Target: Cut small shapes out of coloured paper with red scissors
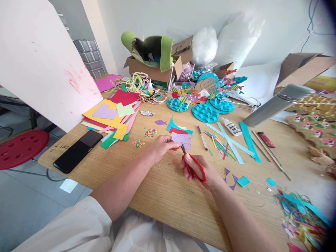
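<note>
Through my feed, left fingers point(172, 144) pinch the purple paper point(185, 138) above the tabletop point(162, 185), presumably steadying its drawn outline; right fingers point(185, 171) wrap the scissors point(201, 168), blades at the paper's lower edge.

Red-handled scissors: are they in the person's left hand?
No, the right hand holds the red-handled scissors, while the left hand pinches the lavender paper.

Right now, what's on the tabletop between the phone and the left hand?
Head view: green paper just beside the phone, then two small heaps of multicoloured bits nearer the left hand. Bare wood in between.
</note>
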A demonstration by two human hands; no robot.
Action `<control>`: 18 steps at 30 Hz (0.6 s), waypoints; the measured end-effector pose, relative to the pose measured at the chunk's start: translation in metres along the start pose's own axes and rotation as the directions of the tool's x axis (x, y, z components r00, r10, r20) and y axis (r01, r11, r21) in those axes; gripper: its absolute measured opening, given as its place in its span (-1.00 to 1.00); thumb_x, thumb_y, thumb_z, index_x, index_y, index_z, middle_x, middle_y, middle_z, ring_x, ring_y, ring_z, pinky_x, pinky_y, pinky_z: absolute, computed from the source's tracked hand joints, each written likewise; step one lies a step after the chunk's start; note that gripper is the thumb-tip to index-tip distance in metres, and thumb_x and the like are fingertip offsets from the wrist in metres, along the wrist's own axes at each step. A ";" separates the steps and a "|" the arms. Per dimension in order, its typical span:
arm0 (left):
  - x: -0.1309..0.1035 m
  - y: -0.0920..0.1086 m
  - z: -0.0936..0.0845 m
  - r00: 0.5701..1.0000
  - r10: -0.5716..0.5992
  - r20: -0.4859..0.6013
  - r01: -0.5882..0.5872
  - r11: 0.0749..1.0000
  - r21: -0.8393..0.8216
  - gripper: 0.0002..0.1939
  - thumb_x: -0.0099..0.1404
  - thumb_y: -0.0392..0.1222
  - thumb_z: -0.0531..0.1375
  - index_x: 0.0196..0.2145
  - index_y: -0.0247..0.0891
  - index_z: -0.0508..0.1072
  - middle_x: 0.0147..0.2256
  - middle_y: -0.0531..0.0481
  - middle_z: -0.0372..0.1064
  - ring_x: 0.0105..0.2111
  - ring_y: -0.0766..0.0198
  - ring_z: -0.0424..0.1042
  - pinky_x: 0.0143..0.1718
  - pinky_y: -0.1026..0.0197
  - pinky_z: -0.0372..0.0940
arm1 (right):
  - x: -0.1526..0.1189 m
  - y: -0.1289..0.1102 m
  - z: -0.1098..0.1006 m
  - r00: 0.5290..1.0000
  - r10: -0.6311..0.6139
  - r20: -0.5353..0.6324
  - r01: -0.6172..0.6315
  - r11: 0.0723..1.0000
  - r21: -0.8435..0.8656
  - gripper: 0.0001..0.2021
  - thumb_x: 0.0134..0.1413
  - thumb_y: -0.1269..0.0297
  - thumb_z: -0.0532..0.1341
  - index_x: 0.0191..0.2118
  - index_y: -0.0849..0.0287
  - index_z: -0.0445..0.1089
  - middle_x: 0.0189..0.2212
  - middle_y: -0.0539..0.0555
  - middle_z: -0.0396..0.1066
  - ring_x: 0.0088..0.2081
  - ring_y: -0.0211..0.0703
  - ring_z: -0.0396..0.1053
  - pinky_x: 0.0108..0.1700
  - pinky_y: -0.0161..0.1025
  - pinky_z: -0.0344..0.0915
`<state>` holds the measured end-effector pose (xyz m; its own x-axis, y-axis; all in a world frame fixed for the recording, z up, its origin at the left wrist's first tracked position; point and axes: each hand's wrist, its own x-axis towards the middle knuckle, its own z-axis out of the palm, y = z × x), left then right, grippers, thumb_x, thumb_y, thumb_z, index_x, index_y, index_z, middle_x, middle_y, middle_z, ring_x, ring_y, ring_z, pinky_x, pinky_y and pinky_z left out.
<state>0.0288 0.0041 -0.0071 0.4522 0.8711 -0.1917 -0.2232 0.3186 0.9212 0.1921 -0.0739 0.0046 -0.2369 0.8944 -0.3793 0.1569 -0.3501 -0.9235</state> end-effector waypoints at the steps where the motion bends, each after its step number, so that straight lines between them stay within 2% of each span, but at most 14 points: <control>1: 0.000 0.000 0.000 1.000 -0.001 0.004 0.001 1.000 -0.002 -0.78 -0.09 -0.19 0.34 -0.45 -0.36 0.54 -0.45 -0.03 0.47 -0.41 0.35 0.38 -0.20 0.21 0.27 | 0.000 0.000 0.000 1.000 -0.003 0.002 0.003 1.000 -0.002 -0.37 -0.04 -0.38 0.14 -0.48 0.23 0.36 -0.70 0.01 0.36 -0.70 -0.35 0.24 -0.63 -0.39 0.09; 18: -0.001 0.001 -0.001 0.999 -0.025 0.020 0.025 1.000 0.019 -0.78 -0.09 -0.21 0.34 -0.45 -0.40 0.52 -0.45 -0.04 0.46 -0.43 0.36 0.39 -0.20 0.19 0.28 | 0.000 -0.001 0.000 1.000 0.010 -0.008 -0.010 1.000 -0.013 -0.45 -0.07 -0.28 0.23 -0.54 0.21 0.35 -0.73 -0.01 0.32 -0.73 -0.35 0.20 -0.66 -0.38 0.04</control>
<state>0.0277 0.0038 -0.0061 0.4744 0.8553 -0.2081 -0.1956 0.3329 0.9224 0.1916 -0.0737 0.0057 -0.2279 0.8928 -0.3884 0.1721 -0.3557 -0.9186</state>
